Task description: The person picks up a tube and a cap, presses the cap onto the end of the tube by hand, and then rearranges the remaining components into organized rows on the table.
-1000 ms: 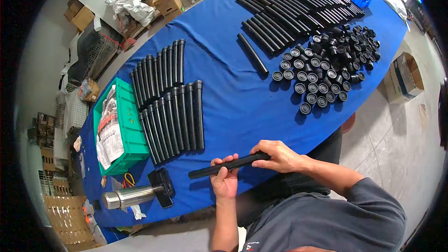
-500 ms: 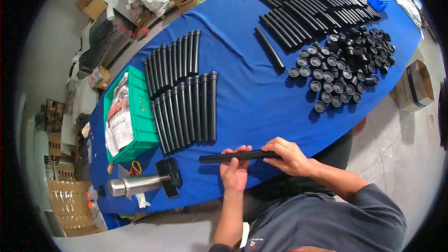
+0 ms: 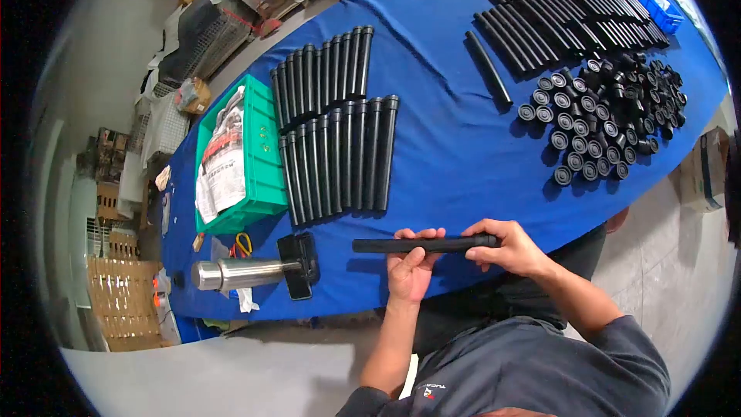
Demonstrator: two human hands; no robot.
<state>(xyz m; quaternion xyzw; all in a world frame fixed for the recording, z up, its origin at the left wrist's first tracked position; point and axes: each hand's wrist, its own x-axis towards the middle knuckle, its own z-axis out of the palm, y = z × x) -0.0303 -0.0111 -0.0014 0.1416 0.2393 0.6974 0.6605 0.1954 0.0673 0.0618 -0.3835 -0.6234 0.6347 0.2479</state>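
Observation:
A black tube (image 3: 370, 245) lies level across both my hands, above the near edge of the blue-covered table. My left hand (image 3: 411, 274) is palm up with its fingers curled around the tube's middle. At the tube's right end sits a black ribbed cap (image 3: 485, 241), and my right hand (image 3: 515, 247) grips it between thumb and fingers. Capped black tubes (image 3: 347, 154) lie side by side in two rows beyond my left hand. Off to the right is a pile of loose black caps (image 3: 580, 125). One single tube (image 3: 488, 69) lies left of that pile.
Many uncapped tubes (image 3: 532, 15) lie at the back right beside a blue tray (image 3: 671, 19). A green crate (image 3: 270, 150) holding newspaper stands left. Nearer are a steel flask (image 3: 251, 272), a phone-like black device (image 3: 298, 266) and yellow-handled scissors (image 3: 244, 244). A cardboard box (image 3: 704, 170) stands on the floor.
The whole view has shifted, so the table appears farther right and higher. My right fingers have drawn back along the tube, and the cap at its right end now shows.

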